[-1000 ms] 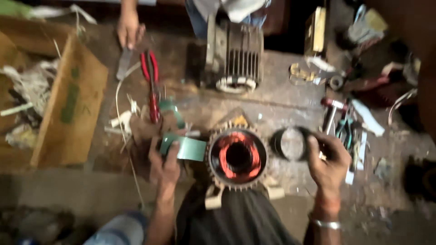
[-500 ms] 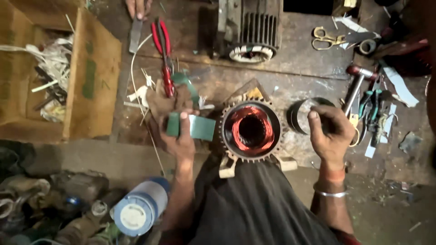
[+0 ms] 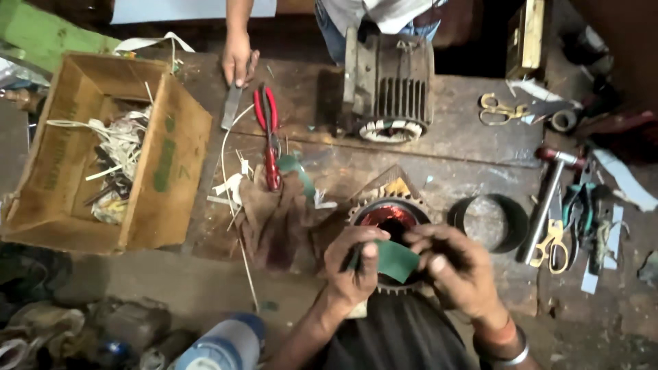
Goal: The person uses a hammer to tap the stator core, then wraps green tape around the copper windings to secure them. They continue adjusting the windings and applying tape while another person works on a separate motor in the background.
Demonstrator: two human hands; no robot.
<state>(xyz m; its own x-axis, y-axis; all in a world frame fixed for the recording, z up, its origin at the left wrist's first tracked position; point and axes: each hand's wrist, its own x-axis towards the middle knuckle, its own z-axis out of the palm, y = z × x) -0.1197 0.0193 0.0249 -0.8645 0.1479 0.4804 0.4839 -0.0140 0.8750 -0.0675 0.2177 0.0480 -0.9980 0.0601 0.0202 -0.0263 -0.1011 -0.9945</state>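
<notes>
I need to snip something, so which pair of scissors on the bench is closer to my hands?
The yellow-handled scissors lying low on the right, beside the hammer, are closer to your right hand. The other pair of scissors sits far up the bench near the tape roll.

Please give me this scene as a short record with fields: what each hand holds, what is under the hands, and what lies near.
left hand: pinches the green sheet
right hand: grips the same sheet's other end
below hands: round motor stator with copper windings
left side: cardboard box of scraps
bench tools: red pliers, hammer, scissors
far side: another person's hand, finned motor housing
</notes>
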